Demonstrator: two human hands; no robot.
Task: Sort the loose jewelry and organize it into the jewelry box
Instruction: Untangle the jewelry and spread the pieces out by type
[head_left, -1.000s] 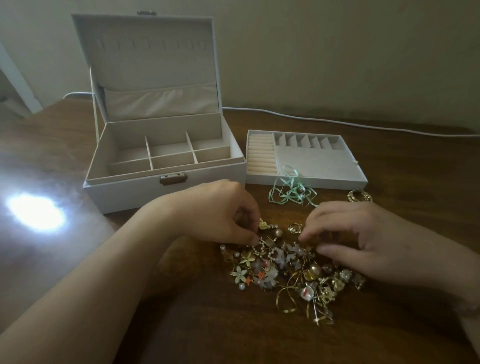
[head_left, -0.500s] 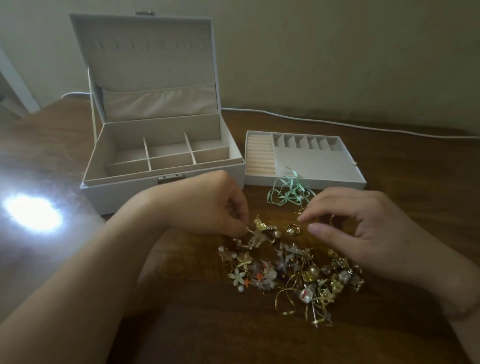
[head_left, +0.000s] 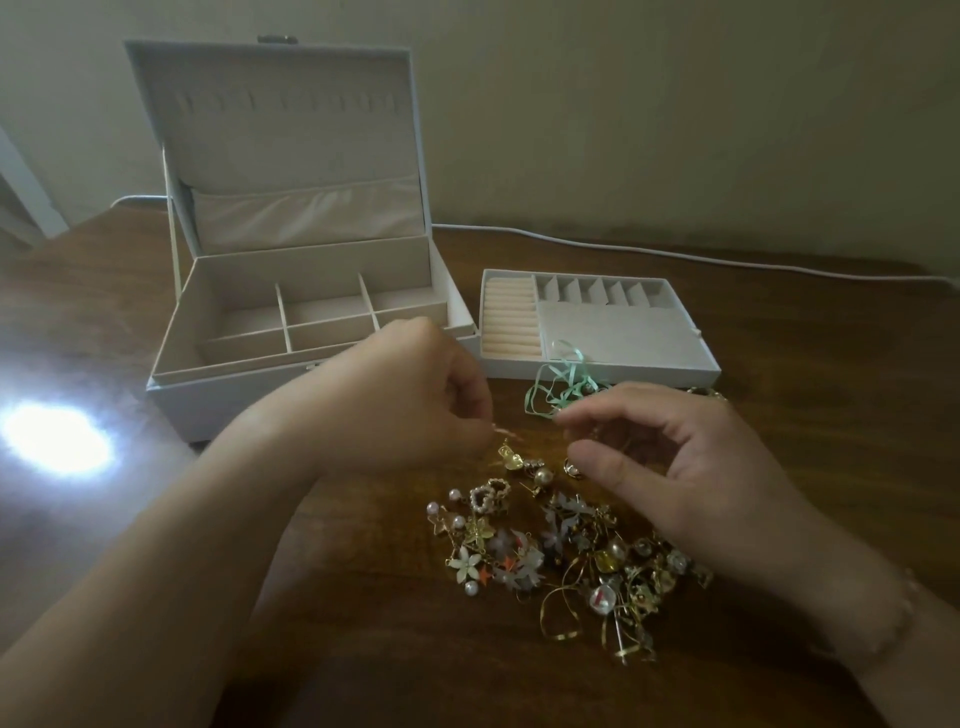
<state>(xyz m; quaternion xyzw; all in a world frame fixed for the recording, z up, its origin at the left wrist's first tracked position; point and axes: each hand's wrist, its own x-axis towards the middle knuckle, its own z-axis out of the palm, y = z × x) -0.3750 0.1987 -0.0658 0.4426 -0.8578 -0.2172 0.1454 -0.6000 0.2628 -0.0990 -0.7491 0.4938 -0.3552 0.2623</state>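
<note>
Main risk: snagging. The loose jewelry pile (head_left: 561, 551) is a tangle of gold hooks, pearls and flower pieces, so lifting one item likely drags neighbours along and scatters them over the wooden table (head_left: 363, 649). Left hand (head_left: 410, 400) has fingers curled, pinching something small at the fingertips just above a gold-and-pearl earring (head_left: 522, 465) at the pile's far edge; whether it is that earring's hook, can't tell. Right hand (head_left: 670, 467) hovers over the pile's right half, thumb and forefinger apart, holding nothing visible. Hands are close together but not touching. A mint ribbon (head_left: 558, 387) lies between the hands and the removable tray (head_left: 597, 325); it could catch on a hook too. Jewelry box (head_left: 291, 291) stands open behind the left hand, compartments showing no jewelry, tray just beside it.
</note>
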